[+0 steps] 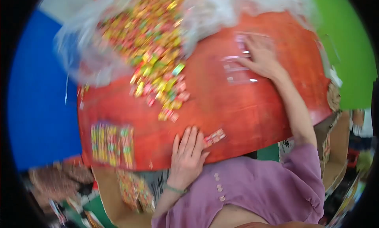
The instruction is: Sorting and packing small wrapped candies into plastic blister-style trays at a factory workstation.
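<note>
My left hand (186,161) lies palm down at the near edge of a red table (221,103), fingers stretched out. Beside its fingertips is a short row of small red-and-white wrapped candies (214,138); whether more lie under the fingers is hidden. Farther off to the right, my right hand (261,59) rests with spread fingers on a clear plastic bag or sleeve (241,72), somewhat blurred. A big heap of yellow, red and green wrapped candies (158,46) spills toward me over the table's middle left.
Crumpled clear plastic sheeting (92,58) surrounds the heap. At the near left lies a clear pack of candies in rows (112,145). Below the edge stands a cardboard box (106,188) with candy packs (136,190); another carton (337,149) is at right.
</note>
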The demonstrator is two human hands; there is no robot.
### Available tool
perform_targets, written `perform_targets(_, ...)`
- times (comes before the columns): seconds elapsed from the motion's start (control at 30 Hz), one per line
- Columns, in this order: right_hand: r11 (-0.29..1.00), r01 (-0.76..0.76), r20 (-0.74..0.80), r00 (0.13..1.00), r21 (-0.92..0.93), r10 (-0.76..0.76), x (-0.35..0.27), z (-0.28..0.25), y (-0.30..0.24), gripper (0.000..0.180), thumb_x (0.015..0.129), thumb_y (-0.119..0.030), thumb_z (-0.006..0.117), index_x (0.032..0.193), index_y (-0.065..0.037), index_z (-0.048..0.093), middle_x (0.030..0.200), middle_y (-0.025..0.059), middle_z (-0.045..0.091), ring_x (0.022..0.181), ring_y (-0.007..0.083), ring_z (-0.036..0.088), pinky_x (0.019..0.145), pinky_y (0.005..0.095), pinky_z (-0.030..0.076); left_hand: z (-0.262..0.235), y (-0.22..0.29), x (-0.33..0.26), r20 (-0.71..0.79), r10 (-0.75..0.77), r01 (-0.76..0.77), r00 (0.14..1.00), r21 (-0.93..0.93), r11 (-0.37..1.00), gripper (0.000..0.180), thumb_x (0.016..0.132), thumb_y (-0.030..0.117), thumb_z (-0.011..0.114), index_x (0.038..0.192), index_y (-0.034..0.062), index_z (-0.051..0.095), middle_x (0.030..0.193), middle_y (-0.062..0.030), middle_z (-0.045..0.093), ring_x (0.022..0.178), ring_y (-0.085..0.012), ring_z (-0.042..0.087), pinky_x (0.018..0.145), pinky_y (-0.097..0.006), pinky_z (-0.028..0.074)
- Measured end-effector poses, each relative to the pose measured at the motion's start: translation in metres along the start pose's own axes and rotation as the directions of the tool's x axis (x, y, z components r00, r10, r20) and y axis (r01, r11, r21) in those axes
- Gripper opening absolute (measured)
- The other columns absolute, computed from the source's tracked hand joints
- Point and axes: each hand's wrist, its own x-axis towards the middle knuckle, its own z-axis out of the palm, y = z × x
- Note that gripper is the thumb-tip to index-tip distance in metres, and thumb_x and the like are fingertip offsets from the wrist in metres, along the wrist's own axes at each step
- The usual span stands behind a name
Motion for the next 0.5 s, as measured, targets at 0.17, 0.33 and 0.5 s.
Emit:
perform_targets(0.17,1.000,-0.020,-0.125,0.992,-0.021,0.017,-0.075,-0.001,0.004,0.067,0.097,-0.038,0.066,0.154,-0.008,0.047,0.161,0.0186,0.042,0.150,0.0387,0.034,0.124,0.0507,0.024,-0.004,-0.002,-0.022,-0.183,-0.002,0.011,0.983,0.049,0.999,0.063,0.085,0.017,0.078,0.140,-0.0048,0.056,0.145,-0.0209,0.055,0.139,-0.0373,0.050,0.119,-0.058,0.032)
perform_targets(0.33,0.992,-0.064,-0.108,0.993,-0.109,0.052,-0.092,0.007,0.006,0.060,0.102,-0.035,0.061,0.154,-0.008,0.048,0.162,0.0186,0.041,0.150,0.0385,0.035,0.124,0.0486,0.026,-0.003,-0.004,-0.034,-0.313,-0.048,0.069,0.949,0.056,0.996,0.060,0.086,0.017,0.078,0.138,-0.0060,0.057,0.127,-0.0205,0.058,0.114,-0.0363,0.058,0.103,-0.052,0.046)
perform_targets(0.5,0.989,-0.148,-0.128,0.981,0.012,0.149,-0.095,0.004,0.003,0.058,0.104,-0.042,0.056,0.152,-0.009,0.051,0.162,0.0211,0.040,0.153,0.0382,0.032,0.125,0.0496,0.024,-0.012,-0.017,-0.043,-0.322,-0.083,0.097,0.943,0.028,0.995,0.057,0.087,0.011,0.077,0.137,-0.0075,0.057,0.123,-0.0232,0.058,0.105,-0.0387,0.058,0.090,-0.049,0.050)
